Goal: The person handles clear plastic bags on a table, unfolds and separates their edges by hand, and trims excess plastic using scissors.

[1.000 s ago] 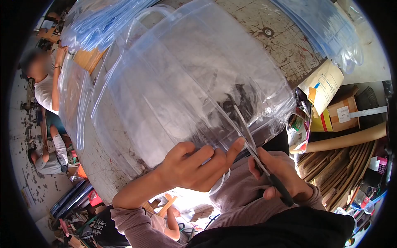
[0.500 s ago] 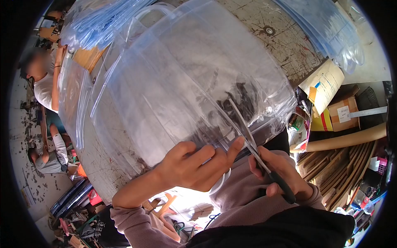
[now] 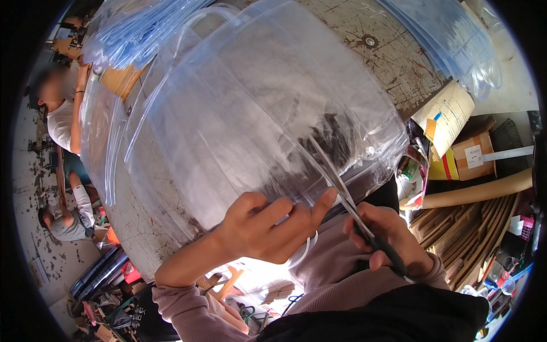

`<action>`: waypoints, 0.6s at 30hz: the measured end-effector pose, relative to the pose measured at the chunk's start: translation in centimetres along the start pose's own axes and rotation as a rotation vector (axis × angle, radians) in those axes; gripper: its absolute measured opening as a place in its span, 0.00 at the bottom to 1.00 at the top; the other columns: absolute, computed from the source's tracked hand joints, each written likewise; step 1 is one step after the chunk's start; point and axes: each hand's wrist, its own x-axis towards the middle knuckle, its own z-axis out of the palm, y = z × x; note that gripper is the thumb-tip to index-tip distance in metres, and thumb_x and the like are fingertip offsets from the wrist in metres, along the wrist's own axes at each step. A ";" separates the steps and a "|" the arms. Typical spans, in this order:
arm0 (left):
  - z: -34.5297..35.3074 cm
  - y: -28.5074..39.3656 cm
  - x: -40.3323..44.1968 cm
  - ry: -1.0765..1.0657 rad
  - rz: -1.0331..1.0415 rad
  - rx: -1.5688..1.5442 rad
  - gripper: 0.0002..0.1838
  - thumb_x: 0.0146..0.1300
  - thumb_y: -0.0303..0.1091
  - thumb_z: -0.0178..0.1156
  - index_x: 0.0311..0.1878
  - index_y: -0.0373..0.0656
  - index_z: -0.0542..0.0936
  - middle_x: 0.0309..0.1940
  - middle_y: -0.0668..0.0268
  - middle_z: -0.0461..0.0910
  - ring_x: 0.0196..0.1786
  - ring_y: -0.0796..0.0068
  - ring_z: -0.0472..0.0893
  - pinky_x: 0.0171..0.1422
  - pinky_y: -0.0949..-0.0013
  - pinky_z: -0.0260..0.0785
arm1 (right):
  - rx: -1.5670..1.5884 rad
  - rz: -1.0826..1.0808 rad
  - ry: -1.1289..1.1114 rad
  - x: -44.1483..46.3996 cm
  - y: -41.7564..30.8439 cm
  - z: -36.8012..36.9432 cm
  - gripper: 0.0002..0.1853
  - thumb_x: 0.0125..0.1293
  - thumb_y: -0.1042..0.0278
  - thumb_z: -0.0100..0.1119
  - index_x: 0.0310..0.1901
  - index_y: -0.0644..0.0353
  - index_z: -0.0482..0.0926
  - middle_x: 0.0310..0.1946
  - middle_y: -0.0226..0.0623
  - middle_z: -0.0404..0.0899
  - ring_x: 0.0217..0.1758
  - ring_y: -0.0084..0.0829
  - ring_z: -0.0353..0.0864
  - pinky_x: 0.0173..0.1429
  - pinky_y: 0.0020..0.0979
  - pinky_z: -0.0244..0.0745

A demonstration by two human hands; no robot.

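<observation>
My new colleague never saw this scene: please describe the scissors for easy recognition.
On the scratched table lies a large clear plastic bag. Near its lower edge, the right hand holds the scissors. Long metal blades and a dark handle set them apart from the see-through bag.

Right of the fingers (image 3: 320, 210) we see a tan tube (image 3: 473, 193), cardboard sheets (image 3: 464, 232) and a box (image 3: 485, 143); far to their left, a person in white (image 3: 60, 126).
</observation>
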 end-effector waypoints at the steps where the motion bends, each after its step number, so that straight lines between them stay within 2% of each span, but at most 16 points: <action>1: 0.0 -0.1 0.0 -0.007 0.008 -0.008 0.18 0.46 0.35 0.61 0.43 0.49 0.85 0.20 0.82 0.64 0.23 0.86 0.63 0.32 0.73 0.47 | 0.000 0.000 0.000 0.1 -0.1 0.0 0.38 0.40 0.44 0.76 0.46 0.61 0.68 0.27 0.26 0.65 0.31 0.17 0.64 0.34 0.19 0.59; 7: 0.2 -0.1 -0.2 0.024 0.012 -0.055 0.20 0.43 0.36 0.63 0.43 0.48 0.85 0.20 0.82 0.64 0.23 0.86 0.64 0.31 0.74 0.47 | -0.094 -0.123 -0.061 1.0 -0.3 0.0 0.41 0.40 0.40 0.75 0.46 0.63 0.66 0.29 0.27 0.64 0.32 0.18 0.63 0.37 0.19 0.59; 9: 0.2 0.0 -0.2 0.038 0.007 -0.071 0.20 0.42 0.36 0.63 0.44 0.48 0.85 0.20 0.82 0.63 0.23 0.86 0.64 0.32 0.74 0.47 | 0.018 -0.111 -0.016 1.0 -0.4 0.2 0.43 0.39 0.36 0.73 0.46 0.63 0.66 0.29 0.28 0.63 0.33 0.19 0.62 0.37 0.20 0.58; 11: 0.0 0.3 -0.2 -0.009 0.082 -0.022 0.21 0.42 0.37 0.63 0.44 0.48 0.85 0.20 0.81 0.63 0.23 0.86 0.65 0.32 0.74 0.47 | -0.023 -0.107 -0.015 0.8 -1.1 0.2 0.43 0.40 0.34 0.72 0.45 0.63 0.66 0.29 0.28 0.63 0.33 0.19 0.61 0.36 0.20 0.58; 18: -0.2 0.3 -0.1 0.009 0.037 -0.064 0.21 0.43 0.37 0.63 0.45 0.48 0.85 0.19 0.80 0.61 0.23 0.85 0.65 0.32 0.74 0.47 | -0.097 -0.138 0.076 0.2 -0.1 -0.3 0.44 0.40 0.28 0.68 0.44 0.62 0.67 0.28 0.28 0.66 0.32 0.18 0.65 0.36 0.20 0.61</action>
